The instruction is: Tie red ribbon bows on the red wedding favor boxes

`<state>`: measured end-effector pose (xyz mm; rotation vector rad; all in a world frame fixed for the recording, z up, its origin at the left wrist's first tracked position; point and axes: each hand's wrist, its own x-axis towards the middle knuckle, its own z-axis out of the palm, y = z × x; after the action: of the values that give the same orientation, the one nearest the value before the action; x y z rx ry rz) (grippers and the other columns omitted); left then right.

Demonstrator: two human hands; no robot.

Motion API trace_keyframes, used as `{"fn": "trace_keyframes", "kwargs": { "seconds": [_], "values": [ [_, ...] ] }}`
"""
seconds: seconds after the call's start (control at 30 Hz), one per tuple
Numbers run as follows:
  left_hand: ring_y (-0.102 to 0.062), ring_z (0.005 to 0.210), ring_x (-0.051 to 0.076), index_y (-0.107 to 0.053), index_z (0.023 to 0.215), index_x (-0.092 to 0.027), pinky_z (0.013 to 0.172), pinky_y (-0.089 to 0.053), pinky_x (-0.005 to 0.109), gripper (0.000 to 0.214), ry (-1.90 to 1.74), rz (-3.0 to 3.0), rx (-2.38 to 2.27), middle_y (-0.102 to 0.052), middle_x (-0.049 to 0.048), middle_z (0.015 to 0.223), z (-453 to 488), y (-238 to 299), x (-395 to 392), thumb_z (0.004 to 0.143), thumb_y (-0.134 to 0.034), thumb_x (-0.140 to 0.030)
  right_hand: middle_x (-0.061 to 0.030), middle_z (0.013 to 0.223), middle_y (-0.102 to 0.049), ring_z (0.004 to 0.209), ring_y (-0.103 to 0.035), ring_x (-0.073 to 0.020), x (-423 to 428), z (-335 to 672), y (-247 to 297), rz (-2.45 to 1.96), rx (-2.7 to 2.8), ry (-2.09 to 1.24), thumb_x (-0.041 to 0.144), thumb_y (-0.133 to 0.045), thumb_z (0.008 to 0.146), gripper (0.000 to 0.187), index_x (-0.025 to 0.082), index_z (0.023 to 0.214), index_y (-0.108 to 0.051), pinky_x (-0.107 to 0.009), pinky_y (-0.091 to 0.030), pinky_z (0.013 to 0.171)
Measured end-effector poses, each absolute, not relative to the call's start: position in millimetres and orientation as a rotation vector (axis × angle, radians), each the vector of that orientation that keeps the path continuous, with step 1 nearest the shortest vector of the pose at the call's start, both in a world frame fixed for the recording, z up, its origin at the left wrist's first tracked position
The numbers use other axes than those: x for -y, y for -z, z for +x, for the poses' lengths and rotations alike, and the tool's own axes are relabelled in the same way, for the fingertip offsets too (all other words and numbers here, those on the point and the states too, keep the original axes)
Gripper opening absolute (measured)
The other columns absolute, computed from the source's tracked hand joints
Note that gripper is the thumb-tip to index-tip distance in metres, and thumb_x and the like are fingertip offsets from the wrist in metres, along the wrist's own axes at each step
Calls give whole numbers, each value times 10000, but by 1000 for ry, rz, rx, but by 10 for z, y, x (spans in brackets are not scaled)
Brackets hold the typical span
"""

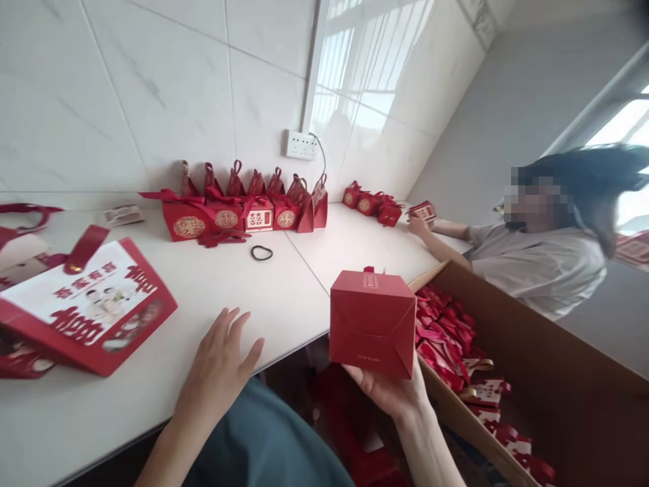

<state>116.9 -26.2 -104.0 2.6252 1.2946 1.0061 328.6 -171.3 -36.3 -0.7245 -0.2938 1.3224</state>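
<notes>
A red paper gift box (372, 331) rests in my right hand (390, 392), held up past the front edge of the table with its creased face towards me. My fingers support it from below and are partly hidden behind it. My left hand (223, 358) hovers at the table edge, fingers spread, holding nothing. To its left lies a larger red gift bag (101, 297) with a white printed panel, a ribbon handle and an oval window. A dark hair tie (261, 253) lies on the white table (299, 291) beyond my hands.
Several red gift boxes (228, 216) stand in rows along the tiled wall, with more red boxes (372, 203) farther right. A cardboard carton (527, 352) at right holds many red packages. A co-worker (537, 250) holds a small box. A power strip (301, 145) is on the wall.
</notes>
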Motion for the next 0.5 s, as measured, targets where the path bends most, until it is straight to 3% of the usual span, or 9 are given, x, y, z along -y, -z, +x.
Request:
{"fn": "trace_keyframes", "kwargs": {
  "seconds": [0.23, 0.33, 0.4, 0.5],
  "values": [
    [-391, 1306, 327, -531, 1260, -74, 1057, -336, 503, 641, -600, 2711, -1422, -473, 164, 1379, 1202, 1150, 242, 864, -259, -498, -63, 1098, -678, 1020, -630, -245, 1779, 3307, 355, -795, 299, -1296, 661, -550, 756, 552, 211, 1069, -620, -430, -507, 905],
    [-397, 1300, 336, -532, 1259, -57, 1055, -334, 506, 669, -583, 2727, -1414, -478, 179, 1371, 1197, 1130, 231, 857, -251, -511, -95, 1174, -611, 1048, -601, -272, 1831, 3333, 463, -1148, 472, -846, 533, -724, 667, 665, 227, 1211, -495, -455, -492, 917],
    [-404, 1292, 345, -537, 1251, -46, 1048, -339, 507, 675, -610, 2738, -1405, -488, 191, 1358, 1196, 1143, 219, 852, -253, -510, -107, 1295, -492, 1122, -546, -279, 1908, 3408, 513, -1383, 705, -382, 355, -821, 588, 886, 281, 1321, -329, -467, -478, 932],
    [-410, 1284, 353, -533, 1249, -36, 1040, -342, 508, 686, -679, 2766, -1380, -497, 204, 1343, 1192, 1175, 205, 850, -233, -507, -138, 1364, -344, 1135, -524, -282, 2116, 3685, 456, -1615, 1019, 199, 264, -811, 584, 1032, 320, 1374, -149, -492, -493, 892]
  ]
}}
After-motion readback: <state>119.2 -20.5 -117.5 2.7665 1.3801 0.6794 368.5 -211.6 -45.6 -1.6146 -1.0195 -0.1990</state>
